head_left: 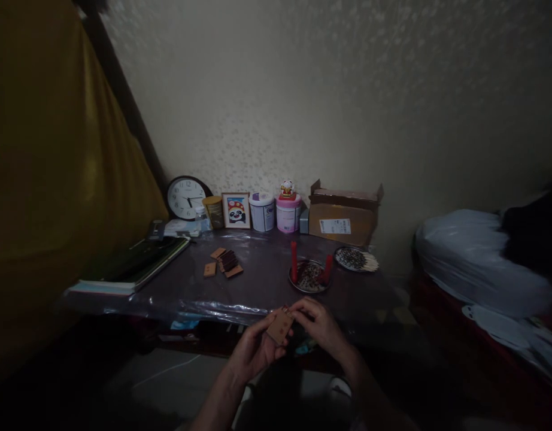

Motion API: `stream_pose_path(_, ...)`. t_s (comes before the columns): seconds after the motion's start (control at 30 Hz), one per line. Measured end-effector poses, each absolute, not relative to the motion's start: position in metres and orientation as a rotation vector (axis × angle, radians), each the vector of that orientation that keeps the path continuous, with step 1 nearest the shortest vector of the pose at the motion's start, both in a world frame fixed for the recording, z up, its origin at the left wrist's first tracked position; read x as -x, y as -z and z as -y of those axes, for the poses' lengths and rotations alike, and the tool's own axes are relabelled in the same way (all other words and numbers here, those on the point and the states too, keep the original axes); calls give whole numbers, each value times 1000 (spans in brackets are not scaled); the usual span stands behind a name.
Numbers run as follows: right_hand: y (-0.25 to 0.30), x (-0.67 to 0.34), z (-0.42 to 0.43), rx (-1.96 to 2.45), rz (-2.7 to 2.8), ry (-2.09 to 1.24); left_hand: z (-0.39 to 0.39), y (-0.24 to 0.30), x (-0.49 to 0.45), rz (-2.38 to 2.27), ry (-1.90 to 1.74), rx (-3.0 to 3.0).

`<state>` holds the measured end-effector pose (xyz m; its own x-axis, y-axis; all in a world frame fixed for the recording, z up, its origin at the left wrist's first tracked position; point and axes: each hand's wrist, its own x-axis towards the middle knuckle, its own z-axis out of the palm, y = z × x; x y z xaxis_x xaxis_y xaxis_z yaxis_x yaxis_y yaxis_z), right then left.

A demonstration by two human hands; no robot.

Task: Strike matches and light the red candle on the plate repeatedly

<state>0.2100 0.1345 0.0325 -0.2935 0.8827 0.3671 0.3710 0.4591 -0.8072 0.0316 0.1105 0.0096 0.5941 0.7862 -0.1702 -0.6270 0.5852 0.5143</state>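
Brown packet (280, 327): lying tilted in the left hand (253, 353), showing a red-marked face, hovering just off the near edge of the worktop (262, 266).
Left hand: grasping the packet, pressing the thumb along one side, supporting from beneath with the fingers.
Right hand (323, 326): touching the packet's upper edge with bent fingertips; not showing clearly whether pinching it or something small there.
Progress: apparently being midway through handling this one packet, with both hands working at it; not revealing any finished result.
Brown pieces (210, 270): lying loose on the worktop, left of centre, well apart from the hands; apparently waiting untouched.
Dark strips (229, 260): resting across some of those pieces.
Candle plate (309, 291): sitting just beyond the right hand, possibly crowding a forward reach; bearing two red candles (294, 262), one standing upright, one leaning.
Stick plate (343, 267): sitting farther right, carrying pale sticks (370, 261) jutting past its rim.
Back row: clock (186, 197), picture frame (236, 211), white tub (262, 214), pink tub (288, 215) and cardboard box (343, 218) lining the wall.
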Motion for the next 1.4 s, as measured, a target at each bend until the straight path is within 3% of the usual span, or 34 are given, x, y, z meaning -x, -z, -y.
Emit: stream_pose_path(1.4,-35,-218,-131,1031,2109,-715,-116,3,-28,-464,-757,-457)
